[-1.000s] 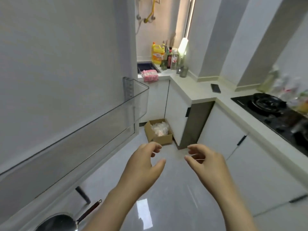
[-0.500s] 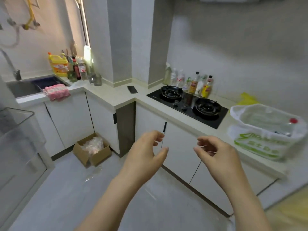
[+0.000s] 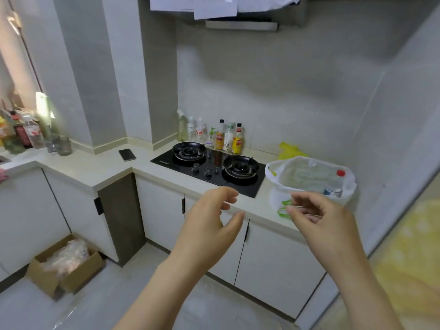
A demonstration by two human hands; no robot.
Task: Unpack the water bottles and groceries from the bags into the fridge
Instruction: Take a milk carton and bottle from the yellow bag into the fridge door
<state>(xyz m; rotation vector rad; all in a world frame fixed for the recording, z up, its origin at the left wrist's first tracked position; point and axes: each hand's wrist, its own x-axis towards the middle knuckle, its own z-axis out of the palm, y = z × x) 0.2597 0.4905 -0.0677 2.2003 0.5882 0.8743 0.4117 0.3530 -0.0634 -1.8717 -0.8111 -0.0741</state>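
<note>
A white plastic bag (image 3: 348,186) with green print stands open on the counter right of the stove. Inside it lies a clear water bottle (image 3: 333,184) with a red cap. My left hand (image 3: 209,220) hovers in front of the counter edge, fingers loosely curled, holding nothing. My right hand (image 3: 316,217) hangs just in front of the bag, fingers relaxed and empty. A yellow bag (image 3: 291,151) lies behind the white one. The fridge is out of view.
A black two-burner gas stove (image 3: 209,166) sits mid-counter with several sauce bottles (image 3: 221,136) behind it. A phone (image 3: 127,154) lies on the counter corner. A cardboard box (image 3: 64,267) stands on the floor at left. More bottles (image 3: 23,134) crowd the far left counter.
My view has swung right from the fridge door to the stove counter and the bag. Both hands stay raised and empty, now close to the bag.
</note>
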